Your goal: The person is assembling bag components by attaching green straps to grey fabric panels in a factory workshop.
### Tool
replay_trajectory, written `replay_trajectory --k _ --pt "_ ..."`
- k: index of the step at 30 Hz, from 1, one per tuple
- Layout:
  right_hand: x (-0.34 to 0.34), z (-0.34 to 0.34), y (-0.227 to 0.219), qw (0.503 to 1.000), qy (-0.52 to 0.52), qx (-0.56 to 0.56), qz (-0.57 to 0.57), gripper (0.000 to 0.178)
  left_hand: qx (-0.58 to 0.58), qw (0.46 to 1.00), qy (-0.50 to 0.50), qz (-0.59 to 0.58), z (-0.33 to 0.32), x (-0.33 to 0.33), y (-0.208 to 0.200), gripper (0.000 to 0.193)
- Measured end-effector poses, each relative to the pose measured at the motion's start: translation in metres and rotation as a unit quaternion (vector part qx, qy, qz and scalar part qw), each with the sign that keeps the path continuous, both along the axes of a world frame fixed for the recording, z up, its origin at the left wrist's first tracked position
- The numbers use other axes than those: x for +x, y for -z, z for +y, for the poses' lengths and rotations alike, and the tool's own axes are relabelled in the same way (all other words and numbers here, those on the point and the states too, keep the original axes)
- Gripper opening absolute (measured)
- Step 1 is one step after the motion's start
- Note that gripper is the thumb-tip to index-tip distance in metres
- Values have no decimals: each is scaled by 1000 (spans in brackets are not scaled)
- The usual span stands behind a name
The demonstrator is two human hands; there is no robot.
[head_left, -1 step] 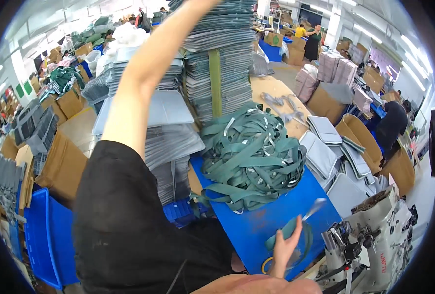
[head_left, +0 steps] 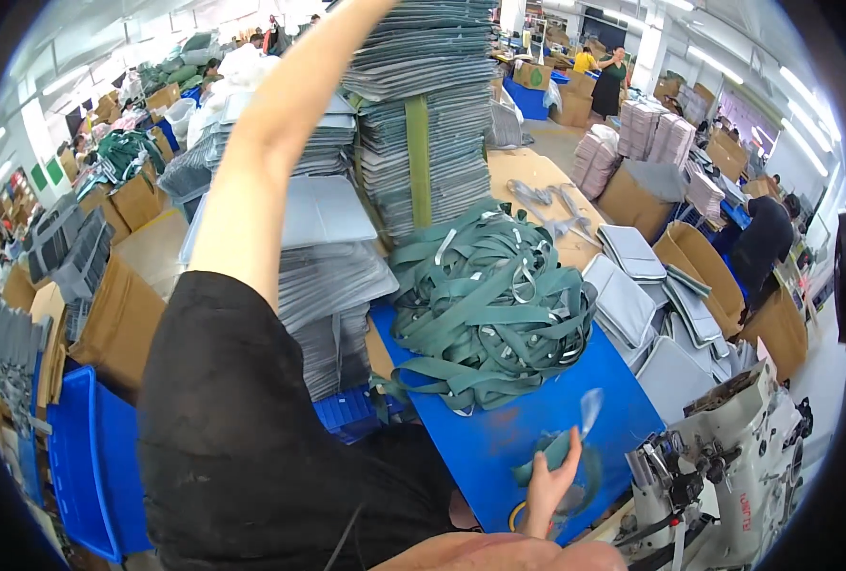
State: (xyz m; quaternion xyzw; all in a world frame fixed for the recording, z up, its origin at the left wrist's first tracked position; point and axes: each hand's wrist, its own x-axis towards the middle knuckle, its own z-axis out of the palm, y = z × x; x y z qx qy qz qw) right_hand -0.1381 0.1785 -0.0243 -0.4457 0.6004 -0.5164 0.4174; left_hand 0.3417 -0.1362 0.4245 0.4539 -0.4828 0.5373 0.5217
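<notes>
My left arm [head_left: 261,181] reaches up past the tall stack of grey-green padded panels [head_left: 423,67]; its hand lies beyond the upper edge of the view. Low at the right, my right hand [head_left: 549,483] is closed on a dark green webbing strap [head_left: 544,459], whose ends hang about the fingers. A pale, shiny, blurred piece [head_left: 591,409] sticks up beside the fingertips. Under that hand is a blue tabletop [head_left: 499,433], where a yellow ring [head_left: 516,515] shows partly behind the wrist. A big tangled heap of green straps [head_left: 489,305] lies farther back on the table.
A sewing machine [head_left: 727,466] stands close at the right. Grey padded panels [head_left: 623,295] are piled beyond the table's right edge. More stacked panels [head_left: 332,276] rise at the left, with a blue bin [head_left: 94,466] and cardboard boxes [head_left: 113,328]. Other people are farther off.
My left arm has shifted slightly left. My right hand has moved a little with the strap, and the shiny piece beside it has swung left and more upright.
</notes>
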Motion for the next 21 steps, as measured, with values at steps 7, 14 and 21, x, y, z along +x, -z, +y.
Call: replay_trajectory --k 7,14,21 --pt "-9 0 59 998 2 -56 11 54 241 955 -156 70 -47 133 -46 33" --pt "9 3 18 992 44 -109 -54 38 182 972 -37 -144 97 -61 20 21" --pt "37 -51 -37 938 18 -22 -347 53 412 637 324 -566 218 -268 271 16"
